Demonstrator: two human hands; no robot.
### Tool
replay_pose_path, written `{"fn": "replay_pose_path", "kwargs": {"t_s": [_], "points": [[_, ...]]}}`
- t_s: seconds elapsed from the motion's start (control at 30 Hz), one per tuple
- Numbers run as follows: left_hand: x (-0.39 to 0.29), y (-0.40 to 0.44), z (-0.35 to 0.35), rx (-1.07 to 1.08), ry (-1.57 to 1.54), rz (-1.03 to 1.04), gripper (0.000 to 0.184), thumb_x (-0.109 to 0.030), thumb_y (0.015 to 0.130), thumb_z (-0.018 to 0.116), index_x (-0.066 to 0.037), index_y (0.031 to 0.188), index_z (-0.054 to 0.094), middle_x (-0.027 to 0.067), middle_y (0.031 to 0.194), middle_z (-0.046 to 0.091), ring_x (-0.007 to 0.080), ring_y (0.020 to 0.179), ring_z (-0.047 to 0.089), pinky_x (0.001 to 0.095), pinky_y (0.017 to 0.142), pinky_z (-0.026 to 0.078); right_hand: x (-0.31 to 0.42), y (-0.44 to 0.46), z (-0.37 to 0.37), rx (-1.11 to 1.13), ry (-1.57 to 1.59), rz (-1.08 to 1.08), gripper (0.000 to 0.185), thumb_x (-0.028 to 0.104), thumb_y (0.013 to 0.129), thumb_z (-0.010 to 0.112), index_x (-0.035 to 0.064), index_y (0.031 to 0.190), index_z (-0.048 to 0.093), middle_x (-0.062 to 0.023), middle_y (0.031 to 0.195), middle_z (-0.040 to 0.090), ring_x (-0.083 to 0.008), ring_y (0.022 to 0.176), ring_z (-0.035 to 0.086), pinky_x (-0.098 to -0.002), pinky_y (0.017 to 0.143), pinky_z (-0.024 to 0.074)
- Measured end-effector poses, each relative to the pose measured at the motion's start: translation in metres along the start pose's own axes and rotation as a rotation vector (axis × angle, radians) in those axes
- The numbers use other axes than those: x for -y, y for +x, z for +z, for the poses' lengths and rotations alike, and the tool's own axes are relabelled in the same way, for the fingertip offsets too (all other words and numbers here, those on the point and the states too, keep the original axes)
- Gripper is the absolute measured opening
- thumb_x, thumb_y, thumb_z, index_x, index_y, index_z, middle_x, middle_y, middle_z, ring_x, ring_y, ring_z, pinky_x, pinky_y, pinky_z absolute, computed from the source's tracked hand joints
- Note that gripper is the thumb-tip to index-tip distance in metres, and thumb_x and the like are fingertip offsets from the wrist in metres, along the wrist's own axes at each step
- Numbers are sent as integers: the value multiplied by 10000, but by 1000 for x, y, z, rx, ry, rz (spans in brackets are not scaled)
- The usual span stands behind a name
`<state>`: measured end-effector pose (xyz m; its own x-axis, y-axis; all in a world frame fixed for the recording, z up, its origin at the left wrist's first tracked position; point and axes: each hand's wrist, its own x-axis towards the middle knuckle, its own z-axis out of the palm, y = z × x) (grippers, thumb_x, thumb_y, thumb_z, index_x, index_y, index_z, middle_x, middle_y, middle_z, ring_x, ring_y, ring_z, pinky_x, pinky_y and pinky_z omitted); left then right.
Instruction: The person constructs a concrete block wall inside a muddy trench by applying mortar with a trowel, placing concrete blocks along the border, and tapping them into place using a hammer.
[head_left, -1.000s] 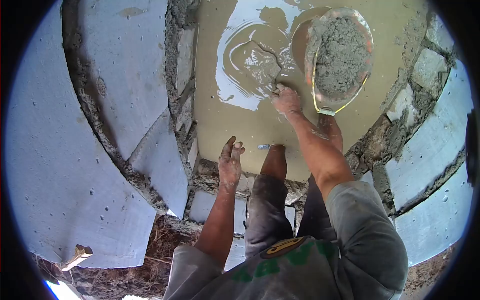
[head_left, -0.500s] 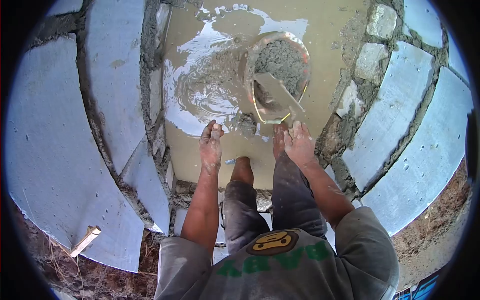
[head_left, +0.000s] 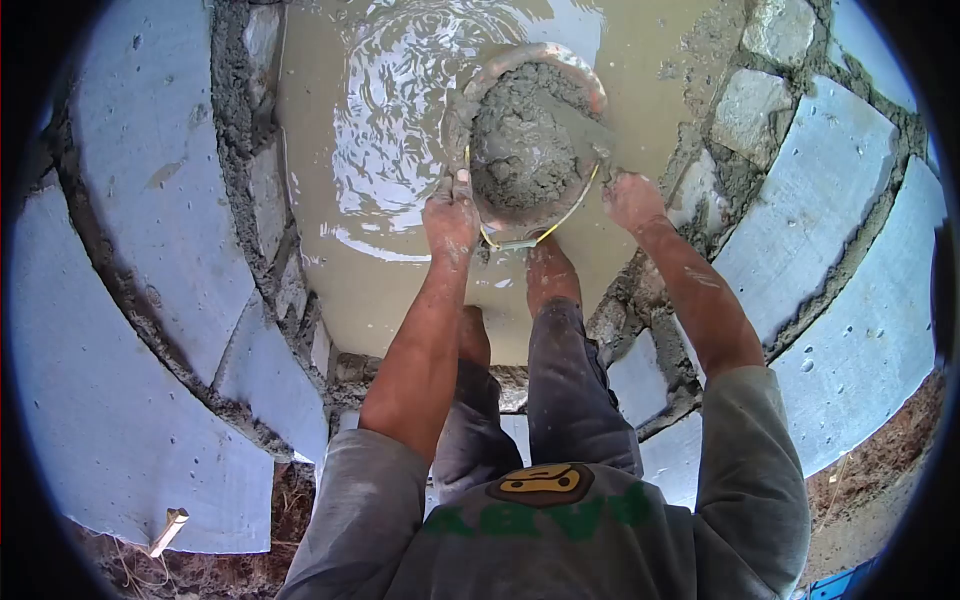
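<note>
A round bucket (head_left: pixel 582 68) heaped with wet grey mortar (head_left: pixel 525 140) stands in shallow muddy water in front of me. Its wire handle (head_left: pixel 518 243) hangs down on my side. My left hand (head_left: pixel 452 215) is closed at the bucket's left rim, thumb uppermost, and appears to grip it. Beside the right rim, my right hand (head_left: pixel 633 202) is curled into a fist; what is in its fingers, if anything, is hidden. A flat grey shape (head_left: pixel 588 132) lies across the mortar's right side, blurred and coated, so its kind is unclear.
Muddy water (head_left: pixel 390 290) covers the floor around my bare foot (head_left: pixel 552 270). Large grey slabs (head_left: pixel 150 180) with mortar joints rise at left, and more slabs (head_left: pixel 810 190) and rough stones (head_left: pixel 752 115) at right. A short wooden stake (head_left: pixel 168 530) stands at lower left.
Both hands have moved forward to the bucket's sides and closed; the right went outward too. The flat grey piece no longer leans across the near rim. Ripples have spread on the water.
</note>
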<state>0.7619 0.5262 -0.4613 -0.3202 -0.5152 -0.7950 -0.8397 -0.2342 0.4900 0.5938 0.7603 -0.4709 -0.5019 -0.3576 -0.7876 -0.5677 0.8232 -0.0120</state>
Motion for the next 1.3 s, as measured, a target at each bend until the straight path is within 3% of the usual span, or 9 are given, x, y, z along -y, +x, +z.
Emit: {"fn": "replay_pose_path", "kwargs": {"t_s": [0.07,0.17,0.37,0.63,0.87,0.97,1.07,1.17,1.3], "points": [[0,-4,6,-55,-38,-31,437,-344,942,502,31,1155,569,131,987,647,195,857,568,316,807,451,-4,10,8,31,-16,-129,324,296,778,597,20,947,617,-165,915,654,-331,912,621,-424,819,491],[-1,-7,20,-269,60,168,433,-400,937,446,-3,973,614,225,736,616,410,694,576,450,669,449,40,5,10,180,88,-236,257,233,784,575,22,922,627,-175,917,655,-333,917,622,-433,830,487],[6,6,0,-133,9,86,446,-401,941,451,5,1057,595,219,847,636,383,777,589,399,725,461,121,-33,4,224,296,-34,336,161,730,590,-13,1016,581,-198,879,653,-348,876,636,-438,777,509],[11,6,11,-171,-24,8,448,-411,929,485,-4,1090,580,203,911,638,318,824,602,395,757,451,37,-56,-80,-207,53,-65,245,92,709,599,31,943,565,-167,882,619,-328,815,643,-402,688,533],[50,26,15,-186,-114,-3,460,-435,910,512,-20,1086,604,206,994,639,309,918,618,386,804,453,59,16,-77,-99,-5,-184,162,90,800,501,-9,912,564,-147,773,638,-331,721,649,-406,635,535],[7,4,0,-50,-163,-53,522,-398,920,530,55,1180,547,111,1094,625,171,971,558,297,886,427,76,-10,-44,-175,-17,-172,188,118,818,496,-22,924,563,-157,750,634,-330,698,648,-414,617,533],[12,14,-9,-69,116,1,545,-440,896,552,29,1174,566,114,1069,637,187,958,568,312,881,428,77,-23,-29,-212,24,-195,215,134,820,505,-29,948,563,-171,779,632,-318,704,647,-419,622,531],[-5,13,-27,28,247,-14,529,-507,877,518,-64,1155,598,185,954,659,344,921,619,378,819,465,63,-49,-26,-160,7,-255,211,92,849,448,-30,990,548,-190,846,619,-361,749,624,-433,658,517],[15,20,-20,-3,155,-20,536,-540,863,515,-110,1171,602,175,963,663,322,947,624,389,834,460,43,-62,-28,-195,-12,-264,226,96,827,476,-25,1003,552,-208,922,607,-363,813,621,-437,704,508]]}}
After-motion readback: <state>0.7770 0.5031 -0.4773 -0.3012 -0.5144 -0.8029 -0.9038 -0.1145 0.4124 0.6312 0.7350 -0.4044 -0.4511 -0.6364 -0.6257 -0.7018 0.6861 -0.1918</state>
